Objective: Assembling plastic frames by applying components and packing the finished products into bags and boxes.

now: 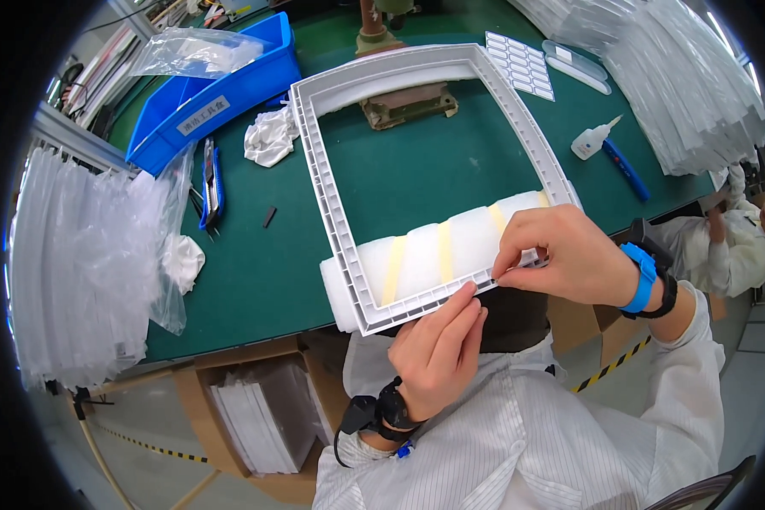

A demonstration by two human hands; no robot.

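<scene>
A white plastic frame [330, 202] with ribbed, slotted sides rests at a tilt, its near side on a white foam roll [421, 246] banded with pale yellow tape. My left hand [438, 353] is at the near side of the frame, fingers together and their tips on its edge; the thumb is mostly hidden. Just to the right, my right hand [565, 255] pinches thumb and forefinger together over the same side. A tiny dark bit shows at those fingertips, too small to name.
On the green table [255, 289] lie a small dark strip [269, 217], a blue utility knife [212, 185], a glue bottle [591, 141], a blue pen [626, 170] and a label sheet [519, 66]. A blue bin [166, 127] and bagged stacks [85, 272] stand left. A co-worker [731, 242] sits right.
</scene>
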